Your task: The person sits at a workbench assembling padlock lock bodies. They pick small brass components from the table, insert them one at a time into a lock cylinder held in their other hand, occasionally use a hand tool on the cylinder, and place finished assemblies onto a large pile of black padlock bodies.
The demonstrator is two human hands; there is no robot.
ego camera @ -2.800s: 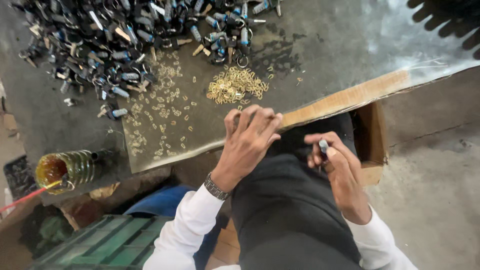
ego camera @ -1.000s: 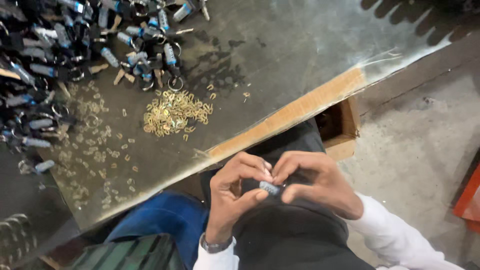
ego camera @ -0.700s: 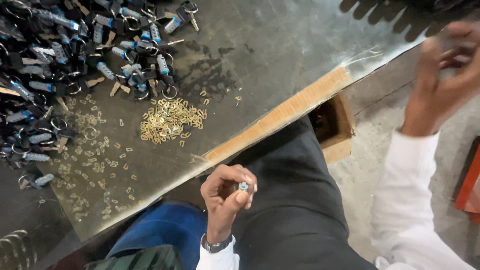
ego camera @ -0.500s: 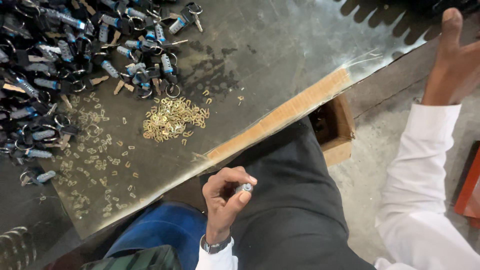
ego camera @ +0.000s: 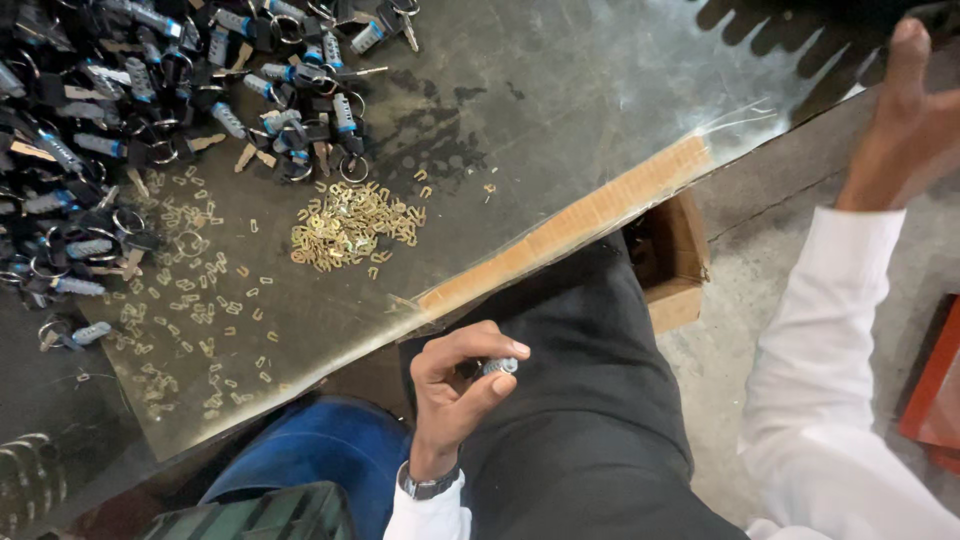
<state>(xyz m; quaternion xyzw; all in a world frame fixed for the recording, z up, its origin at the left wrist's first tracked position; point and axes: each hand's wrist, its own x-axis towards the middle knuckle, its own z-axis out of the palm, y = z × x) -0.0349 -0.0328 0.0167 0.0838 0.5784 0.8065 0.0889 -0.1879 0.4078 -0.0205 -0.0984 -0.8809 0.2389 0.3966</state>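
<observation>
1. Since half a second ago little has moved: the right hand [ego camera: 905,120] is still raised at the upper right of the frame, and the left hand [ego camera: 455,385] stays low at the centre bottom with the same small part.
2. Further back, both hands met over the lap around that part; now they are well apart.
3. The left hand is curled, thumb and fingers pinching a small metal cylinder [ego camera: 497,367] over the dark trousers [ego camera: 590,380], just below the table edge.
4. A wristwatch [ego camera: 428,486] sits on the left wrist, above a white cuff.
5. The right hand is blurred; its fingers point up and look loosely spread. Whether it holds anything cannot be told.
6. Its white sleeve [ego camera: 840,380] runs down the right side of the frame.
7. The table [ego camera: 560,100] fills the upper left and middle, its top dark and shiny, with a pale wooden edge strip [ego camera: 570,235].
8. A heap of small brass pieces [ego camera: 350,225] lies near the table's middle.
9. More such pieces lie scattered to the left of the heap.
10. A large pile of dark keys and rings [ego camera: 150,90] covers the upper left corner.
11. A cardboard box [ego camera: 675,260] stands on the floor just beside the trousers, under the table edge.
12. A red object [ego camera: 935,385] shows at the right edge.
</observation>
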